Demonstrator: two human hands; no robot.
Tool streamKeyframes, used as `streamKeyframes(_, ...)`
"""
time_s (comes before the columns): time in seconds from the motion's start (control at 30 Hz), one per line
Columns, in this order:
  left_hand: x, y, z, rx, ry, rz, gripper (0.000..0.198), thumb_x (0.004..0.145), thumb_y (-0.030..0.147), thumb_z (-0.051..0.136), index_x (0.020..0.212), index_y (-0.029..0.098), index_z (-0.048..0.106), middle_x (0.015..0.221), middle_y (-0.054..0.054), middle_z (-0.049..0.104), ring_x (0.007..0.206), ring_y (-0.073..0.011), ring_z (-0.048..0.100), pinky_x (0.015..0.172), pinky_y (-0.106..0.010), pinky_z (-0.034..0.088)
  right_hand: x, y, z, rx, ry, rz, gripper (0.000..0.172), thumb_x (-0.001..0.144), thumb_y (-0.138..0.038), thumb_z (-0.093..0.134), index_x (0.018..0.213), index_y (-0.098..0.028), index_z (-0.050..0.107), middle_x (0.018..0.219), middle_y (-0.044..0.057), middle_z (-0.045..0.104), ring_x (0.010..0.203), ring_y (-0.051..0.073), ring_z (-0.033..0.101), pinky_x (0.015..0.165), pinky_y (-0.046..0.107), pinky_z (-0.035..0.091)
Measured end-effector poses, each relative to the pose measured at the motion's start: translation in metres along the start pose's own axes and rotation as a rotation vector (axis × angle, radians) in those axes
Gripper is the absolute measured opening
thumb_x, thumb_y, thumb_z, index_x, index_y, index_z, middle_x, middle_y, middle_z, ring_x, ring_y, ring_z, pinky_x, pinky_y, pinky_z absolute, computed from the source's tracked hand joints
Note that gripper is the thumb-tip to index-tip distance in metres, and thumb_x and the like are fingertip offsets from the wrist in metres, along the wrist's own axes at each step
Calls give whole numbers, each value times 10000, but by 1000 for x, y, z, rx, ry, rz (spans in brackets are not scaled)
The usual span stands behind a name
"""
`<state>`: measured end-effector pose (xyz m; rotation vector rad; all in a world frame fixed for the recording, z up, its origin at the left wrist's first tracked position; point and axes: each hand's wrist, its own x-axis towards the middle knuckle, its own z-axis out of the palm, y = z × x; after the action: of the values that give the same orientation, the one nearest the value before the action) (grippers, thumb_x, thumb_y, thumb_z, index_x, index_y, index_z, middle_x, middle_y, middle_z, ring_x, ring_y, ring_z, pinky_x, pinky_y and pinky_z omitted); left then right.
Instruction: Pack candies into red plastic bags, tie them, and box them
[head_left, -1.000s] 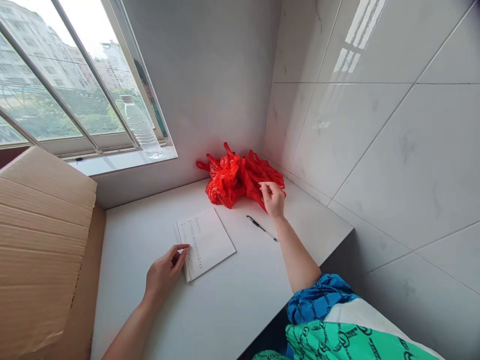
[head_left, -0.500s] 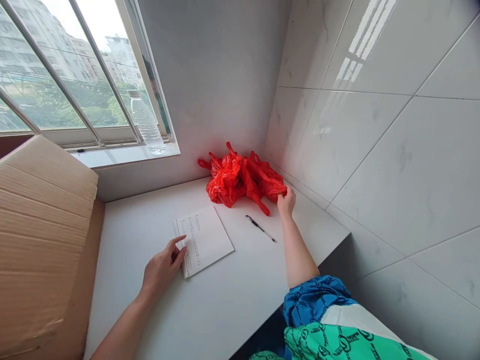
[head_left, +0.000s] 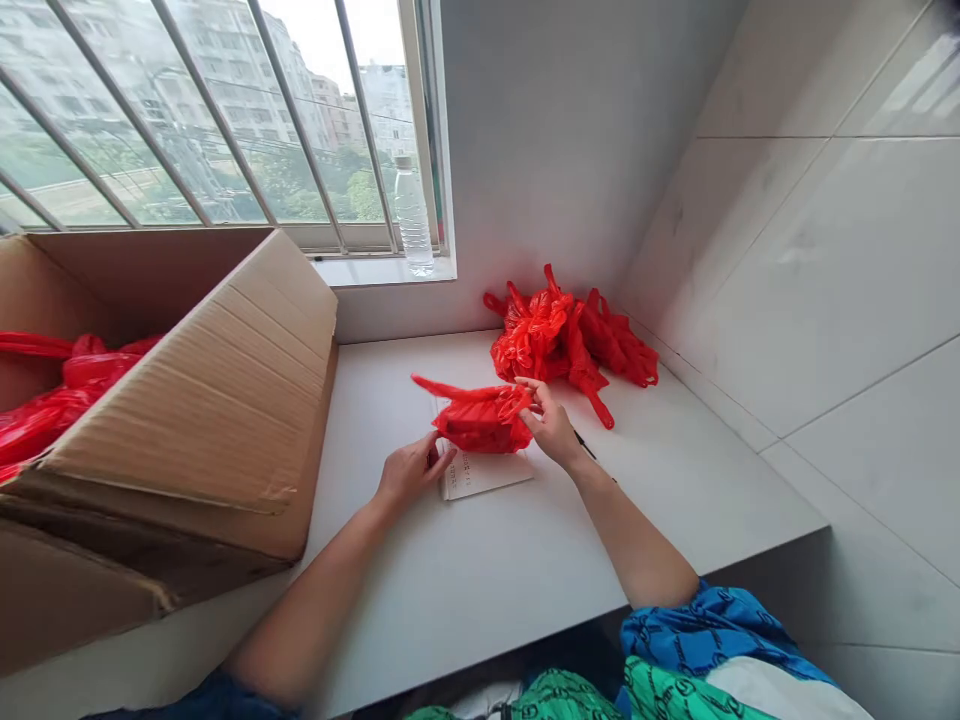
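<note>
Above the open notebook [head_left: 484,477], a small red plastic bag [head_left: 484,420] is held between both hands. My right hand [head_left: 551,425] pinches the bag's right end. At its lower left edge, my left hand [head_left: 411,468] has its fingers closed on the bag, thumb over the notebook's edge. The bag covers the upper part of the page. Partly behind my right hand and wrist lies a black pen [head_left: 585,443]. A pile of red plastic bags [head_left: 555,330] sits against the wall, beyond my right hand.
A large open cardboard box [head_left: 202,400] with red bags [head_left: 82,385] inside stands at the left. A clear bottle [head_left: 413,220] is upright on the windowsill [head_left: 360,272]. Walls border the white table [head_left: 450,600] at the back and right.
My right hand has come left from the pile with a red bag, now over the notebook. My left hand has closed on the bag. The view has turned left, showing the box's inside.
</note>
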<state>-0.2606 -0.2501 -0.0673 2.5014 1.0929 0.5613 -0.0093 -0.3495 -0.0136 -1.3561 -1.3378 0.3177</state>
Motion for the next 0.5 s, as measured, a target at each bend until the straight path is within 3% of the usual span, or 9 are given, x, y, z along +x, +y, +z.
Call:
streamKeyframes(0.07, 0, -2, -1, -39, 14, -28, 346, 935, 472, 450, 1090, 214, 620, 728, 14, 653, 635, -163, 587, 579, -269, 351, -4, 7, 8, -124, -123, 63, 440, 885, -393, 602, 1293, -240, 544, 1183, 78, 686, 1058, 227, 661, 914, 377, 518)
streamKeyframes(0.13, 1, -4, -1, -87, 30, -37, 378, 930, 462, 464, 1198, 218, 571, 794, 20, 663, 616, -144, 580, 591, -266, 380, -4, 12, 5, -220, -103, 106, 381, 896, -445, 585, 1210, -228, 590, 1044, 63, 718, 915, 218, 683, 804, 347, 525)
streamKeyframes(0.23, 1, -7, -2, -188, 108, -40, 490, 908, 424, 501, 1361, 242, 457, 1068, -13, 664, 638, -117, 596, 603, -259, 434, -2, 13, -9, -332, -84, 156, 316, 921, -510, 534, 920, -215, 646, 795, 30, 701, 730, 202, 653, 688, 309, 487)
streamKeyframes(0.3, 1, -7, -2, -237, 143, -28, 502, 902, 412, 504, 1371, 244, 439, 1243, -53, 595, 700, -115, 625, 592, -252, 453, -2, 9, -18, -362, -162, 183, 344, 930, -510, 514, 801, -214, 634, 722, 16, 680, 679, 192, 636, 662, 296, 472)
streamKeyframes(0.4, 0, -6, -3, -309, 113, 3, 409, 896, 434, 522, 1244, 218, 536, 1236, -66, 570, 732, -118, 629, 574, -238, 446, -5, 2, -24, -230, -416, 204, 299, 933, -487, 522, 925, -225, 667, 894, 10, 727, 780, 189, 671, 701, 286, 497)
streamKeyframes(0.5, 0, -5, -2, -415, 101, -6, 270, 871, 451, 572, 950, 199, 626, 936, -15, 617, 671, -116, 560, 557, -226, 409, -9, 0, -19, -116, -584, 181, 273, 856, -453, 641, 1014, -234, 681, 1049, 12, 724, 959, 227, 670, 797, 307, 516)
